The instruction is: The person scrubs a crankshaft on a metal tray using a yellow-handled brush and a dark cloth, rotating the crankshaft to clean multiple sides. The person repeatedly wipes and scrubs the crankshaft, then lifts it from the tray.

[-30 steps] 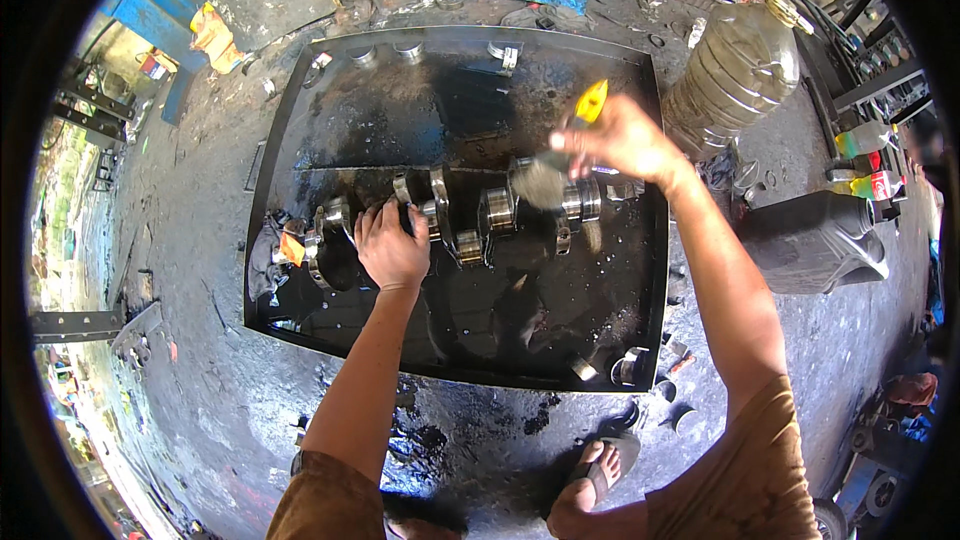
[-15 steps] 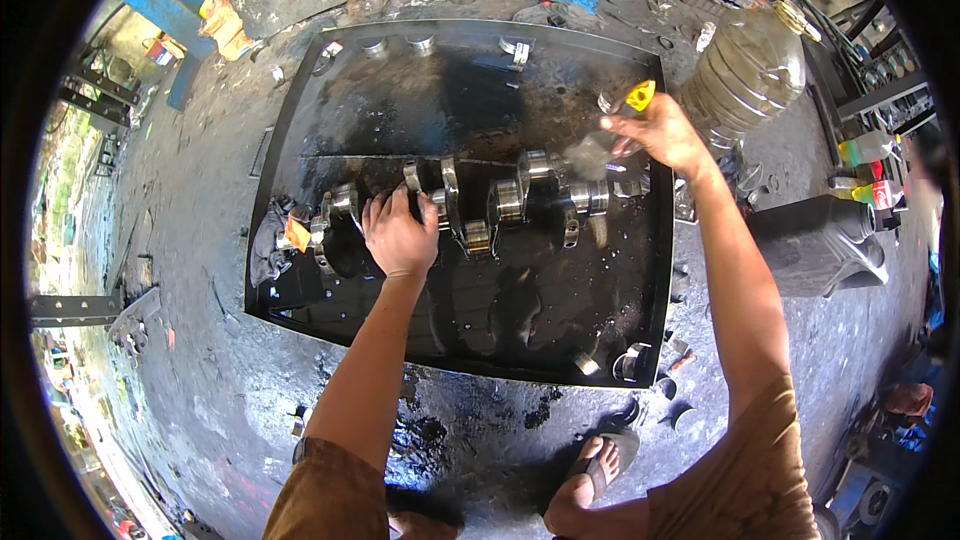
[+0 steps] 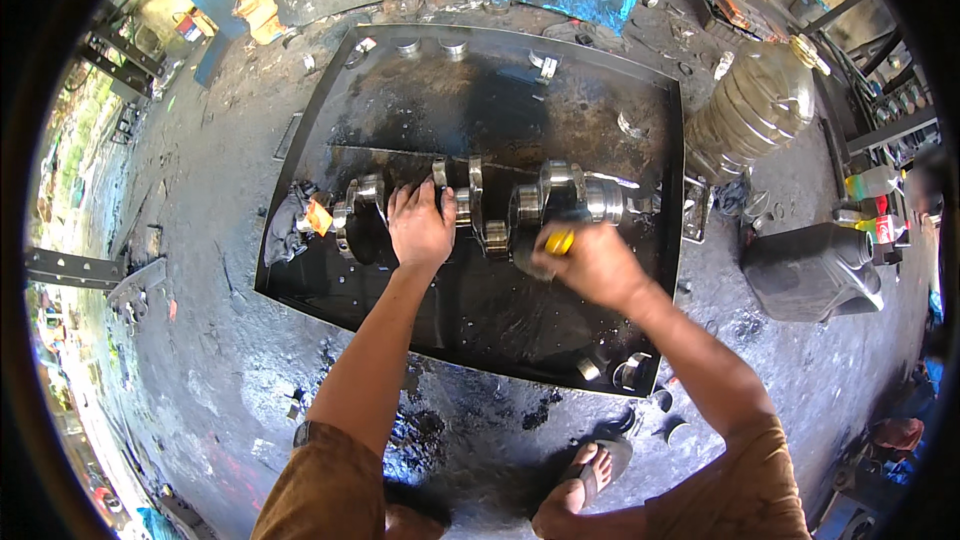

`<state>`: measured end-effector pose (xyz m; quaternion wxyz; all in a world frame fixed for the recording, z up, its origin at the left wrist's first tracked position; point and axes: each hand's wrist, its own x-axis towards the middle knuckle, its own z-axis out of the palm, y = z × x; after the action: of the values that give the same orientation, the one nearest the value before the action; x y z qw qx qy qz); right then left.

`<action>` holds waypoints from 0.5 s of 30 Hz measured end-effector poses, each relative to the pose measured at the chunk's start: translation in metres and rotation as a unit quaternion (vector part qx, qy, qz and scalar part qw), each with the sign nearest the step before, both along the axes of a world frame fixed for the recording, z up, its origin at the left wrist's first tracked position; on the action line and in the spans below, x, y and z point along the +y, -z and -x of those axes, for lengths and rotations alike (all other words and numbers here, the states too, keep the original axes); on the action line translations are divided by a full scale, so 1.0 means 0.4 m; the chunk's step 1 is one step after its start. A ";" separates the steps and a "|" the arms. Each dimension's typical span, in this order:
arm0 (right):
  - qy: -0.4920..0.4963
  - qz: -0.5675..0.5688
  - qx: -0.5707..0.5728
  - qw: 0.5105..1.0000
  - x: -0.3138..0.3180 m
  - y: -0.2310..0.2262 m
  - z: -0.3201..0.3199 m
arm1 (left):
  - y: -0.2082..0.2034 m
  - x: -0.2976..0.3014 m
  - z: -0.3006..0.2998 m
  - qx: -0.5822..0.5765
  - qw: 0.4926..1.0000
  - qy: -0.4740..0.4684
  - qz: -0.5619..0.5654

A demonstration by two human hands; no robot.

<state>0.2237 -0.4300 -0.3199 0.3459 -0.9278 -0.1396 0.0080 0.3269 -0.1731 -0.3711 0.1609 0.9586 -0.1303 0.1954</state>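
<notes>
The grip of the left hand [image 3: 420,232] lies over the left half of the crankshaft [image 3: 495,235], though whether it closes round the metal I cannot tell; the shaft stretches across the black tray [image 3: 470,312], a dark cloth [image 3: 287,227] by its left end. Farther right, the right hand [image 3: 598,267] grasps a yellow-ended brush [image 3: 560,241], blurred, at the shaft's near side. The step looks like brushing the shaft, and another stroke would call for steady left-hand pressure.
</notes>
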 end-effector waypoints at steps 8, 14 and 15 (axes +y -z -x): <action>0.166 -0.050 0.091 0.981 -0.088 -0.213 -0.267 | -0.006 -0.001 0.005 0.025 1.000 -0.015 -0.008; -0.016 -0.004 0.003 1.000 -0.040 -0.216 -0.265 | -0.005 -0.007 0.001 -0.005 1.000 -0.011 0.003; -0.079 -0.007 0.013 0.997 -0.025 -0.213 -0.251 | -0.004 -0.006 0.002 -0.008 1.000 -0.010 0.002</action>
<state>0.3240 -0.4402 -0.2348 0.3525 -0.9113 -0.2078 0.0459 0.3261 -0.1755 -0.3696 0.1596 0.9579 -0.1222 0.2052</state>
